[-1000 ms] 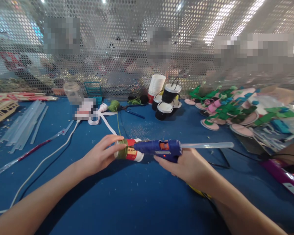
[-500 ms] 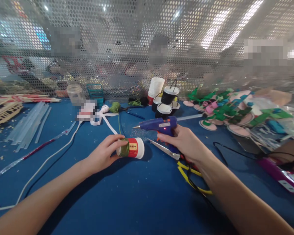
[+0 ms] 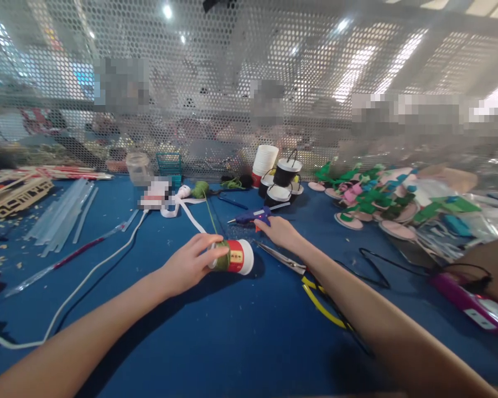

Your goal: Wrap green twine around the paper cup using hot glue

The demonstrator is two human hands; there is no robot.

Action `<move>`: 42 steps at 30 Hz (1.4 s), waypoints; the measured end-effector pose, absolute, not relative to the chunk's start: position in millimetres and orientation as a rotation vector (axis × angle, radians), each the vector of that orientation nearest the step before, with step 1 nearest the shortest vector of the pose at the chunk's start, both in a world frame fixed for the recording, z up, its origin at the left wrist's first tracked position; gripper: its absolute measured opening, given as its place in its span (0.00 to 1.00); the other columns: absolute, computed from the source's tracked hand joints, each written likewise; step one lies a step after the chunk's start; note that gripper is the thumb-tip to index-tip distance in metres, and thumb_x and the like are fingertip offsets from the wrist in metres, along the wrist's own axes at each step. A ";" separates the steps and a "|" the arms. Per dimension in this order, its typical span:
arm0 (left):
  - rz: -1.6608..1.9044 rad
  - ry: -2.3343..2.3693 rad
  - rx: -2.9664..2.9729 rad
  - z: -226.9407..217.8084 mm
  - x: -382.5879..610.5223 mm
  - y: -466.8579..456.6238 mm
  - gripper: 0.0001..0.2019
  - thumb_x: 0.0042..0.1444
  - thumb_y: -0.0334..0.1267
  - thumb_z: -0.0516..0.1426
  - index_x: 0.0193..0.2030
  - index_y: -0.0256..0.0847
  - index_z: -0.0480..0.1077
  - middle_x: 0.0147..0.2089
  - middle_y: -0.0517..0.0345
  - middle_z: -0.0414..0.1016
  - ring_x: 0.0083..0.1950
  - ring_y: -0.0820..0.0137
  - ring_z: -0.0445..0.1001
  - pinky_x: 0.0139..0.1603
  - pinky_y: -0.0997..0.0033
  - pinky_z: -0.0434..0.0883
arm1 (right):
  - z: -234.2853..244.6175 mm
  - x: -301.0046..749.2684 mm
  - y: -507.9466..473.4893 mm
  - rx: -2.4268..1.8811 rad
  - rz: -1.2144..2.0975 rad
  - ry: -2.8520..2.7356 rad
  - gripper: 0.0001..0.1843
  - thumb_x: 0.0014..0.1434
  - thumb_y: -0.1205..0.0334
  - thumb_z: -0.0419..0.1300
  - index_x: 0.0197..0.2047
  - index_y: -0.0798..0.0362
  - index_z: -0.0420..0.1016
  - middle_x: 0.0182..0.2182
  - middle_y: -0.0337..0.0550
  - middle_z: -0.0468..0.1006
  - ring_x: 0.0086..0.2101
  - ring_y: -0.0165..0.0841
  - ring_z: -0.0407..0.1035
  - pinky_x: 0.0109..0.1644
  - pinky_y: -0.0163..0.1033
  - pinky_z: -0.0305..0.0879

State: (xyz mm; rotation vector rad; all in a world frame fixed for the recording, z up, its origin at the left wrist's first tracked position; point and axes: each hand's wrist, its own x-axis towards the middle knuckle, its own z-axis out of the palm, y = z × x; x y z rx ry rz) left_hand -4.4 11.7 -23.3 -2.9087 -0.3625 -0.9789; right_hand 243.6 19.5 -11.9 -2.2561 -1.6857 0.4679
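My left hand is closed around a small red and white paper cup lying on its side on the blue table. Green yarn is wound round the cup's base, and a strand runs back to a green yarn ball. My right hand reaches further away and grips the blue hot glue gun, which sits low on the table with its nozzle pointing left. Scissors with yellow handles lie just under my right forearm.
Clear glue sticks and a wooden rack lie at the left. A white cable crosses the table. Stacked cups, black-wrapped cups, foam flowers and a perforated metal screen are behind. Another person's arm is at the right.
My right hand lifted the glue gun off the cup and carried it away and back, down to the table. My left hand kept hold of the cup.
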 end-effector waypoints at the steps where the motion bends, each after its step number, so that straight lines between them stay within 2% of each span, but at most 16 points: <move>1: -0.978 -0.355 -2.906 -23.2 -4.3 11.5 0.14 0.55 0.25 0.51 0.48 0.35 0.61 0.48 0.43 0.66 0.49 0.62 0.66 0.45 0.60 0.72 | -11.2 241.5 19.5 -2.290 0.418 -1.698 0.19 0.59 0.55 0.50 0.31 0.62 0.74 0.34 0.63 0.76 0.39 0.47 0.72 0.37 0.41 0.63; 4: -0.965 -0.337 -2.905 -22.3 -4.2 11.5 0.14 0.54 0.24 0.51 0.48 0.35 0.61 0.48 0.43 0.65 0.49 0.62 0.65 0.45 0.60 0.72 | -3.2 231.3 13.9 -2.375 0.257 -1.698 0.22 0.59 0.55 0.50 0.37 0.66 0.75 0.40 0.70 0.73 0.44 0.53 0.67 0.43 0.48 0.61; 6: -0.952 -0.329 -2.901 -21.0 -4.4 11.2 0.14 0.54 0.24 0.51 0.48 0.35 0.61 0.48 0.43 0.65 0.49 0.62 0.65 0.45 0.60 0.72 | 6.3 221.4 7.9 -2.348 0.150 -1.742 0.22 0.59 0.54 0.49 0.39 0.65 0.75 0.45 0.69 0.70 0.48 0.53 0.63 0.47 0.49 0.58; 7: -0.939 -0.323 -2.897 -20.0 -4.5 10.8 0.14 0.54 0.24 0.50 0.49 0.35 0.61 0.48 0.43 0.65 0.49 0.62 0.65 0.45 0.60 0.72 | 11.4 215.8 5.3 -2.281 0.144 -1.808 0.22 0.60 0.53 0.48 0.39 0.62 0.76 0.45 0.65 0.71 0.49 0.51 0.63 0.48 0.48 0.57; 9: -0.906 -0.301 -2.887 -17.7 -4.5 9.5 0.14 0.55 0.23 0.49 0.49 0.35 0.61 0.48 0.42 0.65 0.49 0.62 0.65 0.45 0.60 0.72 | 20.6 203.7 1.9 -2.002 0.368 -2.013 0.25 0.62 0.51 0.44 0.35 0.59 0.77 0.40 0.57 0.75 0.45 0.43 0.67 0.47 0.42 0.58; 11: -0.872 -0.273 -2.870 -15.4 -4.3 7.9 0.14 0.56 0.22 0.47 0.48 0.34 0.62 0.48 0.42 0.66 0.49 0.61 0.65 0.44 0.60 0.72 | 26.2 192.1 2.0 -1.718 0.797 -2.076 0.29 0.62 0.49 0.40 0.33 0.58 0.77 0.36 0.51 0.77 0.39 0.37 0.69 0.44 0.38 0.60; 13: -0.857 -0.248 -2.852 -13.8 -4.0 6.6 0.14 0.56 0.22 0.46 0.48 0.33 0.63 0.48 0.41 0.65 0.50 0.60 0.65 0.44 0.60 0.72 | 27.3 182.6 4.8 -1.534 1.113 -2.016 0.26 0.60 0.49 0.44 0.31 0.58 0.75 0.32 0.46 0.77 0.33 0.33 0.68 0.38 0.36 0.61; 15: -0.868 -0.239 -2.846 -13.5 -4.0 5.9 0.14 0.56 0.22 0.45 0.48 0.33 0.63 0.50 0.41 0.63 0.50 0.59 0.64 0.44 0.59 0.72 | 25.0 176.7 8.4 -1.447 1.222 -1.905 0.18 0.56 0.52 0.51 0.27 0.57 0.73 0.26 0.41 0.74 0.27 0.29 0.65 0.32 0.34 0.59; 18: -0.897 -0.265 -2.870 -15.2 -4.3 6.2 0.14 0.57 0.24 0.46 0.49 0.35 0.61 0.51 0.41 0.61 0.51 0.59 0.65 0.44 0.59 0.72 | 19.8 176.1 11.1 -1.384 1.181 -1.699 0.11 0.50 0.59 0.57 0.22 0.56 0.68 0.19 0.34 0.66 0.22 0.25 0.58 0.27 0.32 0.54; 21: -0.922 -0.347 -2.940 -17.4 -4.7 6.8 0.13 0.58 0.28 0.48 0.51 0.37 0.59 0.51 0.42 0.60 0.50 0.61 0.66 0.44 0.61 0.73 | 19.0 182.8 7.9 -1.384 1.094 -1.612 0.12 0.51 0.56 0.56 0.23 0.56 0.69 0.18 0.33 0.64 0.21 0.24 0.55 0.25 0.32 0.51; 26: -0.968 -0.575 -3.184 -18.2 -4.4 6.4 0.20 0.55 0.35 0.55 0.55 0.41 0.56 0.51 0.45 0.62 0.52 0.62 0.67 0.49 0.60 0.71 | 27.8 196.9 -1.5 -1.347 0.921 -1.578 0.13 0.52 0.55 0.55 0.25 0.55 0.68 0.23 0.36 0.70 0.23 0.25 0.59 0.29 0.33 0.56; 30: -0.985 -0.632 -3.297 -17.7 -4.1 5.8 0.24 0.53 0.41 0.57 0.56 0.40 0.56 0.52 0.44 0.64 0.53 0.62 0.67 0.51 0.60 0.70 | 30.6 202.5 -3.4 -1.361 0.819 -1.552 0.13 0.54 0.56 0.54 0.24 0.55 0.67 0.23 0.38 0.71 0.24 0.26 0.60 0.31 0.33 0.57; 34: -1.003 -0.615 -3.373 -19.3 -3.9 3.7 0.25 0.53 0.44 0.57 0.56 0.40 0.57 0.52 0.44 0.64 0.53 0.62 0.68 0.52 0.60 0.69 | 25.4 202.2 -1.2 -1.311 0.823 -1.555 0.13 0.55 0.56 0.54 0.24 0.55 0.66 0.23 0.38 0.71 0.24 0.26 0.62 0.30 0.33 0.58; 42: -1.029 -0.535 -3.376 -18.2 -1.9 -0.4 0.22 0.55 0.43 0.55 0.55 0.40 0.58 0.53 0.44 0.64 0.54 0.63 0.67 0.52 0.60 0.69 | 20.0 198.2 3.8 -1.344 0.810 -1.609 0.13 0.55 0.59 0.54 0.22 0.54 0.66 0.22 0.38 0.72 0.25 0.27 0.65 0.32 0.33 0.60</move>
